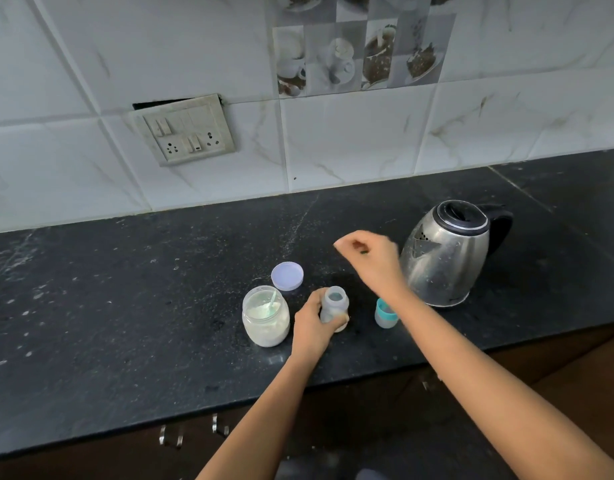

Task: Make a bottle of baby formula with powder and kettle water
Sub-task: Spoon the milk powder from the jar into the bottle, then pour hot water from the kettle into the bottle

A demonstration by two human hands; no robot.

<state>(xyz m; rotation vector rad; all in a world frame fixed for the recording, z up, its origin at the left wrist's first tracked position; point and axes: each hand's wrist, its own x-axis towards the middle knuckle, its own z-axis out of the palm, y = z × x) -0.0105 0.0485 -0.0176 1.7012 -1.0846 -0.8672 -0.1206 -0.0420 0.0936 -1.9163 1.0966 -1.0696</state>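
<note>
A small clear baby bottle (334,304) without its top stands on the black counter (125,306), and my left hand (310,325) grips its body. Left of it is an uncapped jar of white powder (265,317) with a pale scoop (272,301) lying inside. The jar's lilac lid (287,276) lies flat behind it. My right hand (369,259) hovers above the counter between the bottle and the steel kettle (444,254), fingers loosely curled and blurred, holding nothing that I can see. The bottle's teal-ringed cap (385,313) stands under my right forearm.
The kettle's black handle (501,226) points right. A tiled wall with a socket plate (184,131) rises behind the counter. Cabinet handles (194,433) show below the counter's front edge.
</note>
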